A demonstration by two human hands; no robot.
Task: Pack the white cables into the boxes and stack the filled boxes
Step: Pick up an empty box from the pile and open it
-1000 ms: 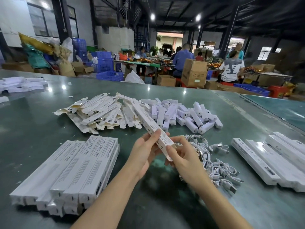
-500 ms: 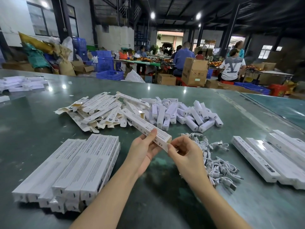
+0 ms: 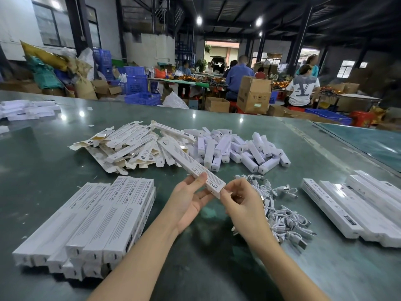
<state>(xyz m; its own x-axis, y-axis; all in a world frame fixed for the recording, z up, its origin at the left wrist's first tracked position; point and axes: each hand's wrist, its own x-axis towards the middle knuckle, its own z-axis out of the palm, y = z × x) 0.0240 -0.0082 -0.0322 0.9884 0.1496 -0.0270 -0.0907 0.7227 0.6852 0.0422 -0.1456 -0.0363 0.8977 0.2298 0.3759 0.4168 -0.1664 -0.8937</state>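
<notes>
Between both sets of fingers, a long white box point(image 3: 191, 165) angles upward: left hand point(image 3: 188, 200) grips its underside, right hand point(image 3: 239, 200) pinches its near end.

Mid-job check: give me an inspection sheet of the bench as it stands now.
Surface: green table, glossy.
Job's things: long box held above it; stack of boxes left; row of boxes right.
Clutter: flat unfolded cartons, small white boxes.
Grippers: left hand grips the box; right hand pinches its near end.
Cables: white cables heaped right of hands.
Surroundings: workers, cardboard boxes.
</notes>
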